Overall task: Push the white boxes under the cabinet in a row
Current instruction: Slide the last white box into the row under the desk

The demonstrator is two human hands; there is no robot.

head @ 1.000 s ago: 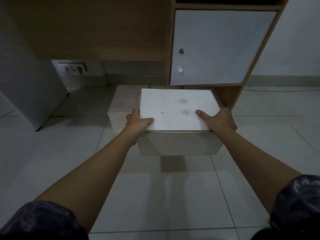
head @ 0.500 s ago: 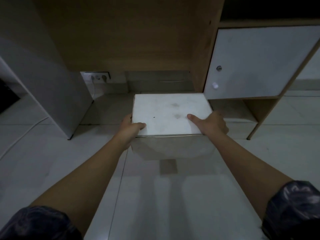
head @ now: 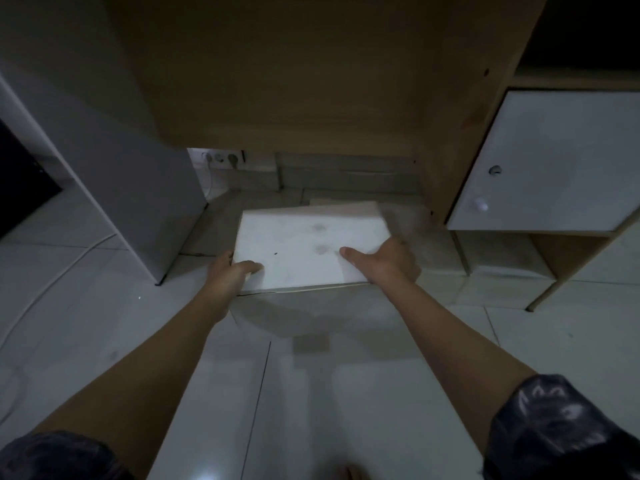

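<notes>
A white cardboard box (head: pixel 304 251) is held above the tiled floor in front of the opening under the wooden cabinet (head: pixel 294 81). My left hand (head: pixel 230 273) grips its left near corner, thumb on the lid. My right hand (head: pixel 386 261) grips its right near edge, thumb on top. A second white box (head: pixel 346 203) peeks out just behind the held one, under the cabinet. Another white box (head: pixel 502 261) sits under the white-door unit at the right.
A white cabinet door (head: pixel 554 161) with a knob and a lock is at the right. A grey panel (head: pixel 114 150) stands at the left. A wall socket (head: pixel 218 157) and a cable (head: pixel 52 275) lie at the back left. Pale tiled floor (head: pixel 311 393) spreads in front.
The box and both hands have shifted left, away from the white-door unit, and now sit in front of the open space under the wooden cabinet. The grip is unchanged.
</notes>
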